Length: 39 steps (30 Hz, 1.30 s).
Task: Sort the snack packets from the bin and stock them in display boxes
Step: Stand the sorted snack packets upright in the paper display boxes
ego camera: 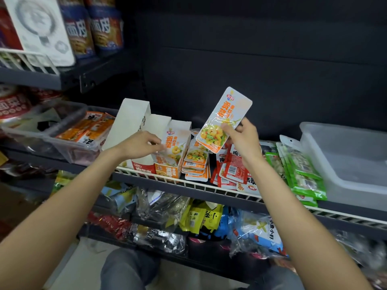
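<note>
My right hand (244, 136) pinches an orange-and-white snack packet (224, 119) and holds it tilted above the shelf. My left hand (139, 144) grips the side of an orange display box (173, 152) that stands upright on the shelf, its white flap raised. A second white display box with a red front (134, 130) stands just left of it. Beside the orange box lies a stack of matching orange packets (196, 162). Red packets (233, 168) and green packets (301, 172) lie further right.
A clear plastic bin (347, 162) sits at the shelf's right end. Another clear bin (62, 135) holding orange packets sits at the left. A white wire rail (209, 187) edges the shelf. Bagged snacks fill the lower shelf (188, 222). My knees show below.
</note>
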### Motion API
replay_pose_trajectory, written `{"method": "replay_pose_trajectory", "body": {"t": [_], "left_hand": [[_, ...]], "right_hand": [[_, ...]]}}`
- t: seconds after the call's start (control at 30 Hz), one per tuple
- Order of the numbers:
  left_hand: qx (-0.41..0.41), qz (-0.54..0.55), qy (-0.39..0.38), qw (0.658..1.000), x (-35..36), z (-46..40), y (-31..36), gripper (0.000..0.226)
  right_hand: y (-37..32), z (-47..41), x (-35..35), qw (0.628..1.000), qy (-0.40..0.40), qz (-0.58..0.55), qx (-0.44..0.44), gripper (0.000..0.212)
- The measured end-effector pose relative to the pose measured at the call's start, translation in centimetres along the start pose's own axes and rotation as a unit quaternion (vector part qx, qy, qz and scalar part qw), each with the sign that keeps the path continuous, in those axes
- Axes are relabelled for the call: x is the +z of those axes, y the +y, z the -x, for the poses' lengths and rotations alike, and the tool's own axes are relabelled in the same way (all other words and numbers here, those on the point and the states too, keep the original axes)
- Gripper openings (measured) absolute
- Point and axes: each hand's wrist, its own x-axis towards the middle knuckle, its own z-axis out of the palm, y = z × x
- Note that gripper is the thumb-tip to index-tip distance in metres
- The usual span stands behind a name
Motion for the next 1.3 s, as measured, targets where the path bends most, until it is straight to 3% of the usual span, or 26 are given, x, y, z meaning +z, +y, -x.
{"method": "replay_pose_trajectory", "body": {"t": [0.2,0.4,0.53,0.6,0.77,0.9,1.0,1.07,1.17,1.23,1.3], "left_hand": [[0.026,0.053,0.041,0.997,0.6,1.1,0.2,0.012],[0.034,-0.049,0.028,0.998,0.3,2.0,-0.8,0.023],[0.061,-0.081,0.012,0.995,0.0,3.2,-1.1,0.040],[0.093,-0.124,0.036,0.987,0.1,3.5,-1.6,0.031],[0.167,-0.216,0.138,0.952,0.8,3.7,-2.4,0.018],[0.189,-0.206,0.221,0.934,0.9,3.8,-2.5,0.015],[0.199,-0.217,0.251,0.922,1.0,3.6,-2.6,0.025],[0.188,-0.213,0.219,0.933,1.2,3.4,-2.5,0.042],[0.152,-0.203,0.157,0.955,1.3,3.0,-2.2,0.060],[0.137,-0.210,0.128,0.960,1.4,2.7,-2.1,0.053],[0.143,-0.205,0.124,0.960,1.6,2.5,-2.0,0.038]], "right_hand": [[-0.5,-0.7,1.2,1.000,0.009,-0.005,-0.015,0.023],[-0.4,-0.8,4.7,0.994,-0.032,0.030,-0.098,0.012],[0.9,-0.5,8.5,0.939,-0.094,0.218,-0.250,0.005],[1.9,-0.5,9.6,0.909,-0.126,0.286,-0.276,0.008],[3.3,-0.2,9.6,0.823,-0.248,0.446,-0.250,0.028],[2.9,0.1,8.5,0.817,-0.348,0.433,-0.157,0.046],[3.6,-0.5,7.3,0.822,-0.406,0.388,-0.095,0.062],[3.9,-1.1,5.9,0.880,-0.372,0.283,-0.081,0.058],[3.7,-2.3,3.8,0.965,-0.176,0.183,-0.061,0.029],[4.6,-3.7,3.0,0.960,-0.061,0.270,-0.038,0.024],[5.5,-4.6,3.5,0.922,-0.058,0.381,0.027,0.041]]}}
